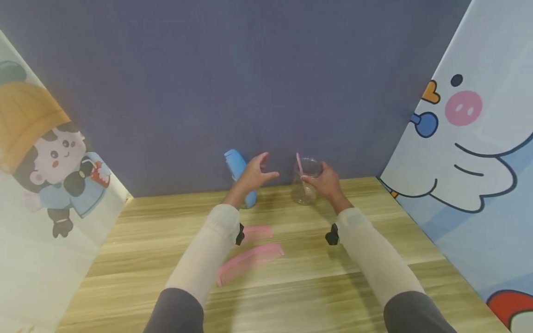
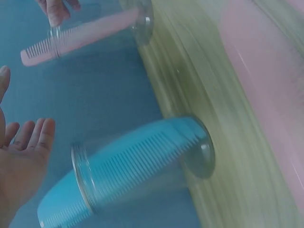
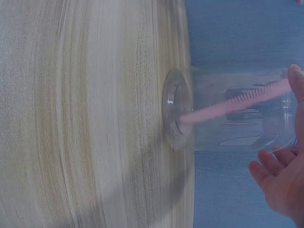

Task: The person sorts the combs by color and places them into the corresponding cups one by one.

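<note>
My right hand (image 1: 326,182) grips a clear plastic jar (image 3: 213,137) near its rim, thumb on one side and fingers on the other. Inside that jar a pink comb (image 3: 237,103) leans, its end poking past the rim. To the left stands a second clear jar (image 2: 205,159) holding blue combs (image 1: 236,164), which stick out of its top; how many is hard to tell. My left hand (image 1: 251,175) is near this jar's upper end, fingers apart, holding nothing. Two pink combs, a smaller one (image 1: 258,232) and a larger one (image 1: 250,262), lie on the table, partly behind my left forearm.
The wood-grain table (image 1: 308,286) meets a dark blue-grey wall (image 1: 266,83) right behind both jars. Cartoon-printed panels, the left panel (image 1: 29,259) and the right panel (image 1: 508,175), flank the table.
</note>
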{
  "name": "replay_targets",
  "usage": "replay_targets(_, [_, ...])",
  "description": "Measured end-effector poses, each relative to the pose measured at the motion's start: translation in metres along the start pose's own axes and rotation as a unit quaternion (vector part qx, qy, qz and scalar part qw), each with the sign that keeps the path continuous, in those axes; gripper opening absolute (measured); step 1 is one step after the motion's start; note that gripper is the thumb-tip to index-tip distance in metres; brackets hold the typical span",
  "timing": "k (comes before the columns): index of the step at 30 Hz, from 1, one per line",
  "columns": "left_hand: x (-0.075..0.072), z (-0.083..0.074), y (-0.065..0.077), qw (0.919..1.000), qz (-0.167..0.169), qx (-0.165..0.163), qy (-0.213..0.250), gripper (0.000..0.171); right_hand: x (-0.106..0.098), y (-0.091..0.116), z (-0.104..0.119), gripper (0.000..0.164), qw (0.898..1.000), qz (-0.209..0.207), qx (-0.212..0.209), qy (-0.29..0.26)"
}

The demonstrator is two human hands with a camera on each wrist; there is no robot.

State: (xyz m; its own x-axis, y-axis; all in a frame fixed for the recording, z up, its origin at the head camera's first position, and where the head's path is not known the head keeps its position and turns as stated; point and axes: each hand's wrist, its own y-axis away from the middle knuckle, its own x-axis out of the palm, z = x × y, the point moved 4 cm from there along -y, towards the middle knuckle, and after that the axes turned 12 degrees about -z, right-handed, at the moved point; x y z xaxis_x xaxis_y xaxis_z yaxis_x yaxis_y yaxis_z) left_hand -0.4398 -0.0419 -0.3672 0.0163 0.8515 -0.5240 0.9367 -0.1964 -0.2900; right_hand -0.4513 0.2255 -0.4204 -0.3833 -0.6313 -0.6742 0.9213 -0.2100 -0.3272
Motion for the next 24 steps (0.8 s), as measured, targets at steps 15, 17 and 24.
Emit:
replay_targets(15, [-0.038, 0.032, 0.034, 0.9994, -0.032, -0.011, 0.000, 0.075, -0.006, 0.001, 0.002, 0.104, 1.000, -0.001, -0.018, 0.004])
replay_targets(17, [-0.044, 0.036, 0.041, 0.9994, -0.035, -0.005, -0.004, 0.073, -0.005, 0.002, 0.003, 0.105, 1.000, 0.003, -0.016, 0.000])
replay_targets(24, [-0.067, 0.051, 0.066, 0.9978, -0.031, 0.017, -0.056, 0.068, -0.002, 0.004, 0.006, 0.106, 1.000, 0.009, -0.010, 0.000])
